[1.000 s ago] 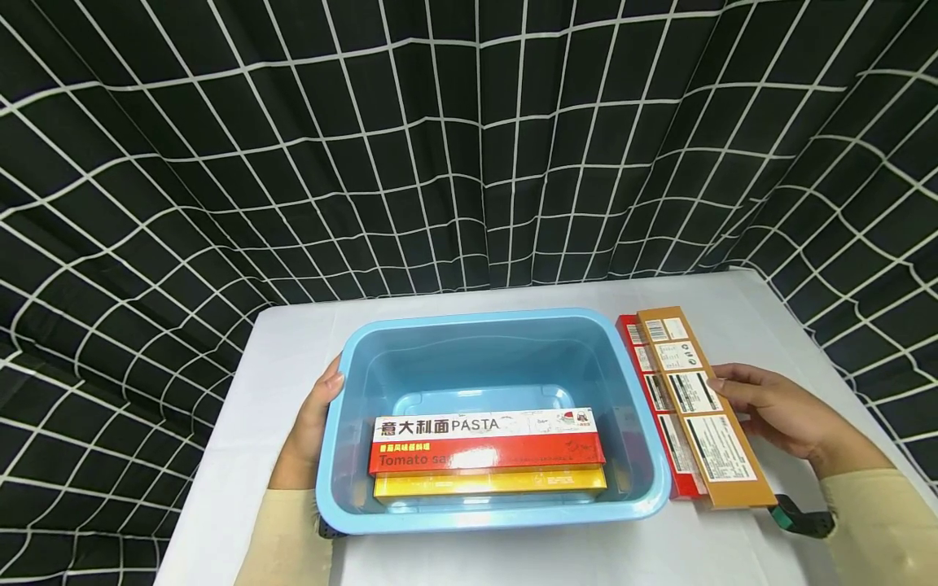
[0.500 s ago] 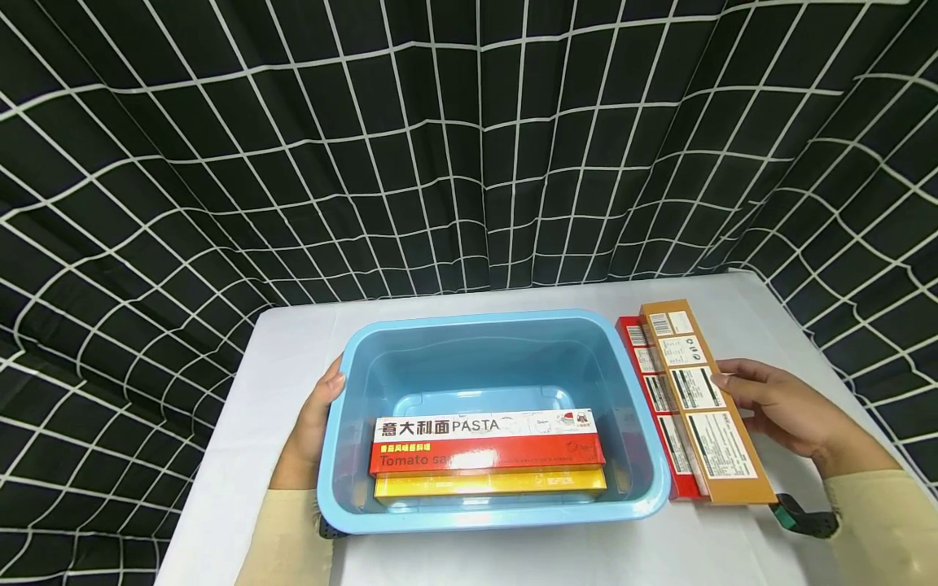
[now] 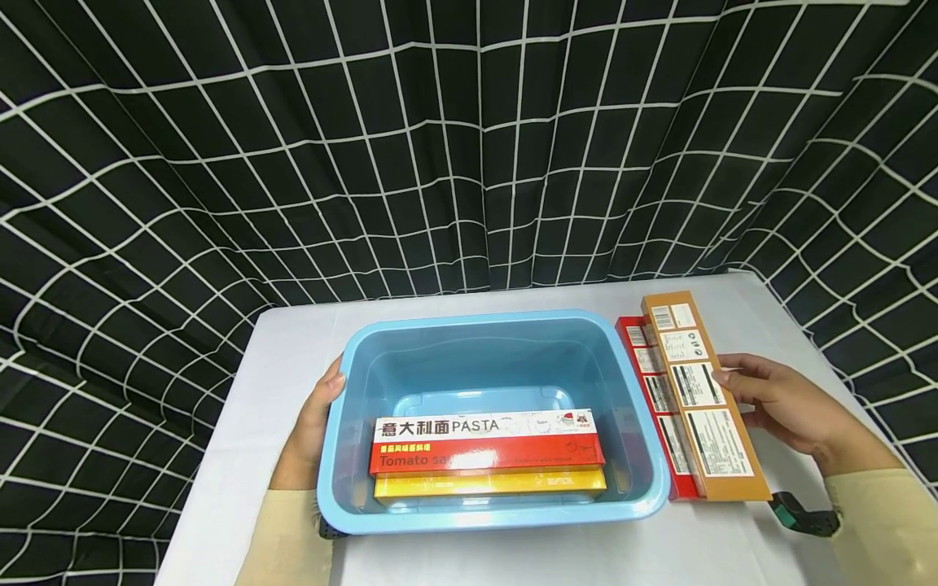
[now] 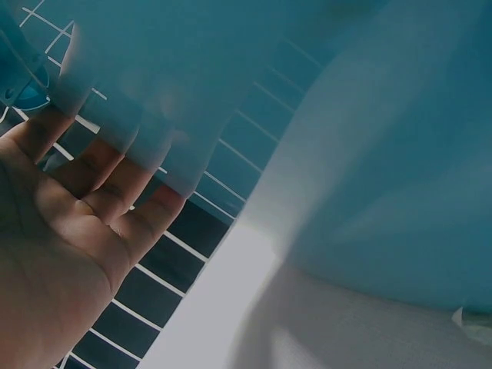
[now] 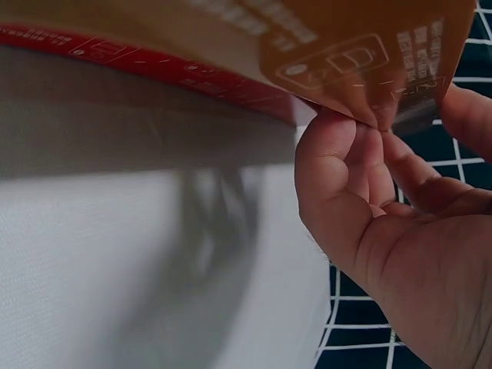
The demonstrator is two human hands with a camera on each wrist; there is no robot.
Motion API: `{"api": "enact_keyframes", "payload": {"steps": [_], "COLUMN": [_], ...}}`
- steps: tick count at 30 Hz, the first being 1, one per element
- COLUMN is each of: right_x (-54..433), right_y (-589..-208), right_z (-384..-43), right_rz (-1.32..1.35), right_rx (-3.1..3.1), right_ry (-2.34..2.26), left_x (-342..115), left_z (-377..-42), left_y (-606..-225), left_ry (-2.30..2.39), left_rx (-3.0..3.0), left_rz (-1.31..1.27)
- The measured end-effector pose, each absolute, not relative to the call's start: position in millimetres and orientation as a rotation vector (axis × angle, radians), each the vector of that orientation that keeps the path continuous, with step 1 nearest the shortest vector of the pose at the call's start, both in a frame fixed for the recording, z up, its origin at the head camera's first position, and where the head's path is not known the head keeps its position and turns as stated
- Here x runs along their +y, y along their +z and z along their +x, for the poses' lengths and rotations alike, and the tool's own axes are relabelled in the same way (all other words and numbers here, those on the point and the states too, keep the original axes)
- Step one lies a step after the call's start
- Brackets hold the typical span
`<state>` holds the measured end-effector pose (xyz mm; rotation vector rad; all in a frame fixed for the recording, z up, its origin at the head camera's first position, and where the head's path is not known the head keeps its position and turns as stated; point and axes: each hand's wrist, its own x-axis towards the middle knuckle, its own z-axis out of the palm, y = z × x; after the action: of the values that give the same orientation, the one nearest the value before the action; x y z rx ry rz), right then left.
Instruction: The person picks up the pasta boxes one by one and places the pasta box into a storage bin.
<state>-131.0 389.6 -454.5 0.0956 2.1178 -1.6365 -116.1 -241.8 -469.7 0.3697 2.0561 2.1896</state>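
In the head view, my left hand [image 3: 315,415] holds the left rim of a light blue plastic tub [image 3: 476,518], with a fingertip at the outer edge. The left wrist view shows my left fingers [image 4: 127,181] against the bluish plastic, their tips dimmed by it. A long orange-brown box [image 3: 707,399] with white printed labels is pinched along its right side by my right hand [image 3: 780,407]. Under and left of that box lies a similar red box [image 3: 685,486], partly covered. The right wrist view has the orange-brown box [image 5: 338,46] above my fingers [image 5: 327,161].
Inside the tub, a white and red pasta box [image 3: 487,442] lies above a yellow box [image 3: 489,483]. The tub stands on a white-covered table [image 3: 242,443]. A black curtain [image 3: 476,163] with a white grid surrounds the table on the far side and both flanks.
The orange-brown box has shifted slightly toward the far side, its far end a little to the right, with my right hand on it. My left hand and the tub stay still.
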Motion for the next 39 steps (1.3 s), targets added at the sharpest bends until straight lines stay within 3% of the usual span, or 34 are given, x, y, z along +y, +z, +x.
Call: {"api": "enact_keyframes", "payload": {"steps": [39], "right_x": [381], "right_y": [-435], "right_z": [-130], "right_rz": [-0.019], "right_rx": [2.212], "right_ry": [-1.643], "left_x": [-241], "left_z": [-117], "left_y": [-469], "left_ry": [2.202], "left_rx": [2.022], "left_rz": [0.395]}}
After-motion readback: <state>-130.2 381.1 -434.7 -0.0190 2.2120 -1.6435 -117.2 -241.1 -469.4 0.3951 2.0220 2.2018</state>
